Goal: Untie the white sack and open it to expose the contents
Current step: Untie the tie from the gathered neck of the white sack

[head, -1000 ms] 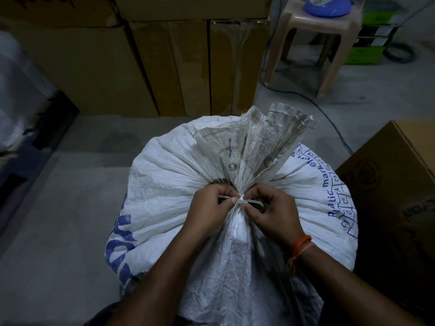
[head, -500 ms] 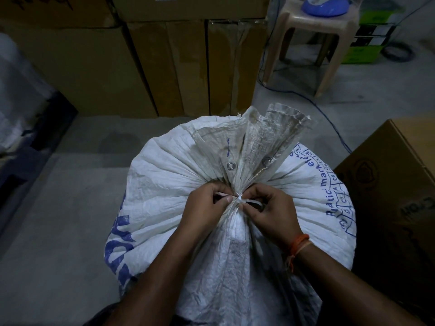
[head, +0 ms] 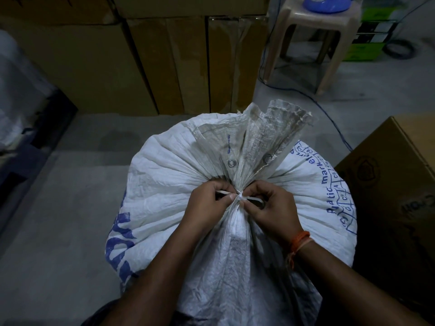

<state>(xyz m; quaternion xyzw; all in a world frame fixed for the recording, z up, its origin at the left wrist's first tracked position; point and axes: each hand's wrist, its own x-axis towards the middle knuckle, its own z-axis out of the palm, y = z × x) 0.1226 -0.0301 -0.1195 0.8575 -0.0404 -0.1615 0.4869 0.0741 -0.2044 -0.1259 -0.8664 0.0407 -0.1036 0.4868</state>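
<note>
While the knot is tight, the step in hand is working it loose, and these lines bear on doing that well.

Sack: the white sack (head: 179, 184) stands full on the floor, right in front of the person, its neck bunched at top centre with the loose mouth (head: 263, 137) fanned out beyond it.

Tie: a thin white strip (head: 240, 198) cinches the neck; its knot sits between the two hands, one tail running left and one right.

Left hand: the left hand (head: 207, 203) has its fingers curled, thumb and forefinger pinching the left tail close to the knot.

Right hand: the right hand (head: 270, 208) likewise pinches the right tail, fingers curled tight beside the knot.

Progress: probably early; the neck is not yet open and no contents show.

Technique: pick at the knot's loops with the fingertips, since pulling both tails outward would likely tighten it.

Support: pressing the neck down would slacken the strip.

Risk: the strip looks thin and slippery, and the dim light hides the knot's lay.
</note>
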